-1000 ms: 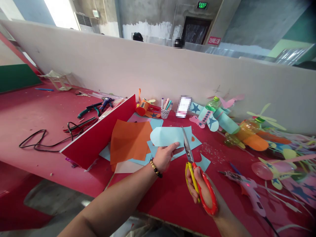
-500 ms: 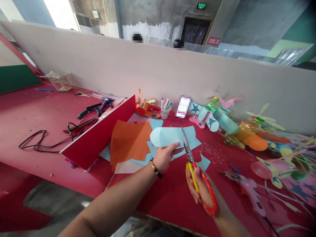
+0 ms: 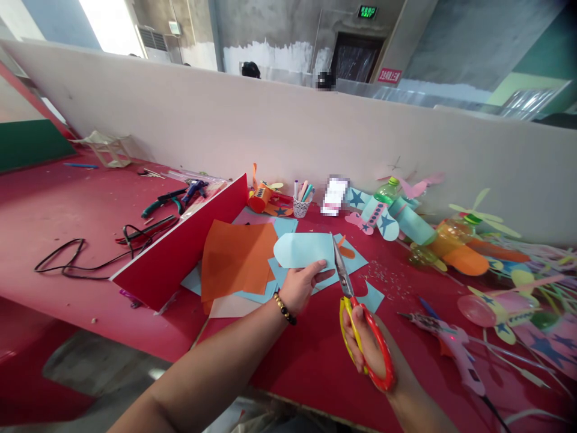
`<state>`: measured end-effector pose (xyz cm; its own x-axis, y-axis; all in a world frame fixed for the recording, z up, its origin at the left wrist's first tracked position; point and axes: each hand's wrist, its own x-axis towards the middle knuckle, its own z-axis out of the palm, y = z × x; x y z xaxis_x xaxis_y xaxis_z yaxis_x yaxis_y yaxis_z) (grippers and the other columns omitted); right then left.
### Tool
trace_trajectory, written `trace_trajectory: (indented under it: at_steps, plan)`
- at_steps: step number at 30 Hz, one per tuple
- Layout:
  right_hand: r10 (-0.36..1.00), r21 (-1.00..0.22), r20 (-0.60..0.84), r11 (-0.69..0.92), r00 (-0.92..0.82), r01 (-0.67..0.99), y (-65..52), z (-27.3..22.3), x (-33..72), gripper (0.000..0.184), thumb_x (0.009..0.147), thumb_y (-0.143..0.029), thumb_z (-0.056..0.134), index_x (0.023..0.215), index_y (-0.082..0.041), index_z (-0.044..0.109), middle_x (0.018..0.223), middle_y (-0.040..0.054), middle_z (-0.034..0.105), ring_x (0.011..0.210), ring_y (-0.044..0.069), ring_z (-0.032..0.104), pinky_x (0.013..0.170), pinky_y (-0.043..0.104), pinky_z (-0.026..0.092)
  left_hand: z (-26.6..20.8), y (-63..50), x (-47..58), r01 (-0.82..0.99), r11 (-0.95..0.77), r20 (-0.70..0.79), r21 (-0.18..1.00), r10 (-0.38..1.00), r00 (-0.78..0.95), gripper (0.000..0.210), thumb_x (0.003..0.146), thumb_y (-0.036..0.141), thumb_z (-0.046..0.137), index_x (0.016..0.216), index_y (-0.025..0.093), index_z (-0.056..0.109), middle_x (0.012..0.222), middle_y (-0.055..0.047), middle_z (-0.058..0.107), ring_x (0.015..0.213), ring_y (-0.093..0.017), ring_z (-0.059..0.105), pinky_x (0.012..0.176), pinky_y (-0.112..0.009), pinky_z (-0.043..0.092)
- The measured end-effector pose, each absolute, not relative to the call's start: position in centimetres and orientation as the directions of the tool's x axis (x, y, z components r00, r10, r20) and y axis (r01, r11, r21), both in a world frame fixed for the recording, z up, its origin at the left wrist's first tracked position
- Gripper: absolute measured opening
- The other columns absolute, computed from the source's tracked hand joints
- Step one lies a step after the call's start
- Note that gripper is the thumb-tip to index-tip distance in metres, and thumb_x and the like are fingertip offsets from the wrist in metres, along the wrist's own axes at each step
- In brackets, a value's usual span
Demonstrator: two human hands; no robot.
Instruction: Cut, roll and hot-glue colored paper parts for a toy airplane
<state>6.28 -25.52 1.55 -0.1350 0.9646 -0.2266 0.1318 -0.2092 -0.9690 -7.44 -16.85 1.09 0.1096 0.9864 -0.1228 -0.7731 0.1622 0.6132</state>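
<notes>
My left hand (image 3: 309, 282), with a beaded bracelet on the wrist, pinches a light blue paper strip (image 3: 300, 248) by its lower edge. The strip's left end is rounded; its right edge is straight and runs beside the scissor blades. In my right hand (image 3: 367, 343) are scissors (image 3: 345, 276) with one red and one yellow handle, blades pointing away and looking closed or nearly so. Under the strip lies a blue sheet (image 3: 358, 258) bearing a small orange paper scrap (image 3: 346, 250). A blue offcut (image 3: 372, 297) rests right of the blades.
Orange sheets (image 3: 237, 258) lie left, beside a red divider board (image 3: 180, 246). A glue gun (image 3: 451, 349) with a lit red light is at right. Bottle planes (image 3: 460, 234) crowd the right side. Behind stand a pen cup (image 3: 301, 207) and phone (image 3: 335, 195).
The blue part right of the blades has come off the strip, uncovering the orange scrap beneath. My right hand has closed the scissors slightly; my left hand stays in place.
</notes>
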Motion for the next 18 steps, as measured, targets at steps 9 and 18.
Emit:
trace_trajectory:
  at_steps: [9, 18]
  plan:
    - [0.986, -0.898, -0.158, -0.167, 0.058, 0.408, -25.6, 1.5, 9.5, 0.034, 0.075, -0.051, 0.059, 0.066, -0.023, 0.042, 0.044, -0.007, 0.041, 0.039, 0.01, 0.042, 0.038, 0.021, 0.036, 0.8, -15.4, -8.7, -0.733, 0.125, -0.112, 0.668, 0.991, 0.067, 0.021, 0.062, 0.024, 0.074, 0.067, 0.007, 0.063, 0.072, -0.009, 0.066, 0.077, -0.02, 0.065, 0.078, -0.031, 0.052]
    - [0.996, -0.431, -0.007, 0.076, -0.087, 0.899, -29.4, -2.4, 15.7, 0.035, 0.07, -0.031, 0.06, 0.103, -0.02, 0.062, 0.11, 0.0108, 0.064, 0.102, 0.029, 0.059, 0.088, 0.042, 0.048, 0.6, -14.7, -9.3, -0.675, 0.041, -0.073, 0.736, 0.997, -0.018, 0.031, 0.058, 0.029, 0.077, 0.079, 0.014, 0.06, 0.068, 0.001, 0.057, 0.054, -0.007, 0.054, 0.053, -0.021, 0.046]
